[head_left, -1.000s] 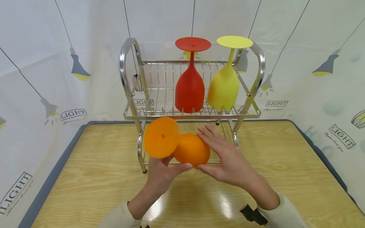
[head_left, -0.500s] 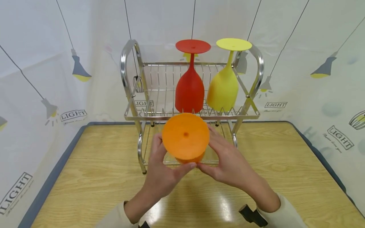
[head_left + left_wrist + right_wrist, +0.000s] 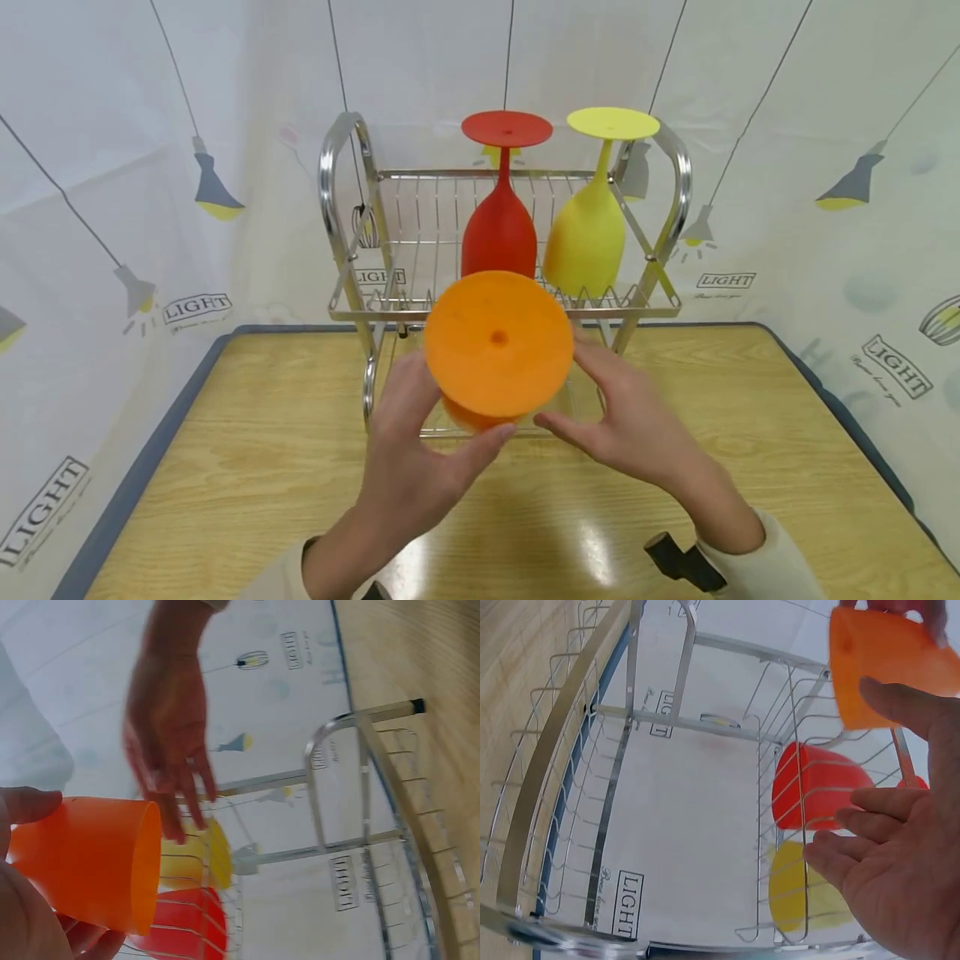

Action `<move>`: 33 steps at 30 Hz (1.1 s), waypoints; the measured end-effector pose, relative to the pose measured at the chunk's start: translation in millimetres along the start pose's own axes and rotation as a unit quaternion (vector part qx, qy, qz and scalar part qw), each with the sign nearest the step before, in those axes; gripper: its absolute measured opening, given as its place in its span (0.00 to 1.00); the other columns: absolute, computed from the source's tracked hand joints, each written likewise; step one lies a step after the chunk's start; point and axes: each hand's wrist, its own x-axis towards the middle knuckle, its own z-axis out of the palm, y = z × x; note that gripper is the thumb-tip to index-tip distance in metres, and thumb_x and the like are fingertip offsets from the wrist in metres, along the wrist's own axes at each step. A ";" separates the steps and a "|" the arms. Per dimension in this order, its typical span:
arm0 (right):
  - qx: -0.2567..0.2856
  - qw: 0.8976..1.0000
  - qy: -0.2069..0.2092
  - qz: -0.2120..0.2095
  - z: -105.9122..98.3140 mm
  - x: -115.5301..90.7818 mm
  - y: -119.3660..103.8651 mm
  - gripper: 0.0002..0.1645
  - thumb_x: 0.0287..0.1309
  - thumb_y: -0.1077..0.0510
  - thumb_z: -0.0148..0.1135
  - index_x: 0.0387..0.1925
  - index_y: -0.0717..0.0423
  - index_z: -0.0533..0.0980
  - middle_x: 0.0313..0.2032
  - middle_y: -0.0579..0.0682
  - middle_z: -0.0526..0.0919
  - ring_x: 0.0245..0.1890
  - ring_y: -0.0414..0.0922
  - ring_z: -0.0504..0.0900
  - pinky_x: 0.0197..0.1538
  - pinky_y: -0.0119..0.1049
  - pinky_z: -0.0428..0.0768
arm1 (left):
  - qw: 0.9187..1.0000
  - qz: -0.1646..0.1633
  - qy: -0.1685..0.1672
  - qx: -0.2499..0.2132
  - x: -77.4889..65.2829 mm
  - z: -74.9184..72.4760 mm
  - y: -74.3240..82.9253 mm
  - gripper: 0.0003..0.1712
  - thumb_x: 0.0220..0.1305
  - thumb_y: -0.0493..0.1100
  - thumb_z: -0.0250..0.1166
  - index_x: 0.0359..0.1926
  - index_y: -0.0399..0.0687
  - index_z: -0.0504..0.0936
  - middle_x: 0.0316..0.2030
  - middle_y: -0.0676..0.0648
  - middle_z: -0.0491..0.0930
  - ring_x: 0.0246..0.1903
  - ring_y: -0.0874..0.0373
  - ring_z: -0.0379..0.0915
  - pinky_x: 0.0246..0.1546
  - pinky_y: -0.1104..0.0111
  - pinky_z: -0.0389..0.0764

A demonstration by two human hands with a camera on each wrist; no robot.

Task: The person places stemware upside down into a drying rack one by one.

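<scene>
An orange plastic goblet (image 3: 498, 343) is held upside down in front of the dish rack, its round foot facing the head camera. My left hand (image 3: 411, 454) grips its bowl (image 3: 94, 859) from the left, thumb on the near side. To the right, my right hand (image 3: 637, 412) is spread with fingers extended; the left wrist view shows a gap between it and the goblet. On the rack's upper tier stand a red goblet (image 3: 501, 225) and, to its right, a yellow goblet (image 3: 592, 229), both inverted. The foot hides the orange stem in the head view.
The two-tier metal dish rack (image 3: 339, 208) stands on a wooden table (image 3: 247, 467) at the back. Its lower tier is partly behind the hands and the goblet. A pale printed curtain (image 3: 225, 108) surrounds the table's back and sides.
The orange goblet has swung from tilted left to foot-up and has risen closer to the camera. My right hand has let go of its bowl and drawn off to the right.
</scene>
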 end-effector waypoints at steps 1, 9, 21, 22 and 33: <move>-0.009 1.000 0.003 0.008 -1.4 -1.1 1.9 0.50 0.47 0.54 0.77 0.71 0.45 0.62 0.70 0.43 0.65 0.70 0.47 0.64 0.68 0.50 0.67 | 1.000 0.004 0.001 -0.002 1.9 -2.0 4.6 0.28 0.52 0.49 0.74 0.54 0.47 0.80 0.50 0.49 0.81 0.46 0.52 0.70 0.47 0.62 0.68; -0.028 0.990 0.073 0.115 -8.2 -9.4 19.1 0.40 0.51 0.56 0.74 0.65 0.58 0.69 0.64 0.58 0.73 0.63 0.57 0.72 0.56 0.53 0.78 | 0.999 0.035 0.024 -0.032 22.8 -20.0 35.6 0.30 0.50 0.41 0.75 0.55 0.39 0.78 0.50 0.44 0.80 0.51 0.48 0.71 0.53 0.59 0.70; 0.015 0.939 0.202 0.279 -15.2 -15.6 50.0 0.25 0.59 0.52 0.67 0.52 0.64 0.75 0.48 0.59 0.81 0.51 0.54 0.81 0.42 0.12 0.74 | 0.996 0.003 0.092 0.001 53.1 -41.8 8.9 0.40 0.42 0.42 0.79 0.61 0.52 0.77 0.54 0.49 0.79 0.52 0.48 0.70 0.45 0.58 0.80; 0.017 0.935 0.203 0.291 -15.2 -15.2 52.1 0.26 0.59 0.51 0.67 0.53 0.63 0.74 0.49 0.58 0.81 0.52 0.53 0.81 0.42 0.12 0.74 | 0.995 -0.005 0.099 0.011 58.2 -42.9 11.1 0.39 0.45 0.42 0.77 0.61 0.52 0.77 0.54 0.51 0.79 0.52 0.50 0.71 0.45 0.60 0.80; 0.063 0.918 0.201 0.337 -10.8 -4.4 71.2 0.29 0.61 0.47 0.64 0.59 0.57 0.73 0.52 0.53 0.81 0.50 0.40 0.80 0.42 0.18 0.77 | 0.990 -0.068 0.112 0.056 104.2 -45.7 -7.9 0.37 0.54 0.43 0.73 0.65 0.48 0.72 0.57 0.53 0.78 0.49 0.61 0.73 0.43 0.62 0.84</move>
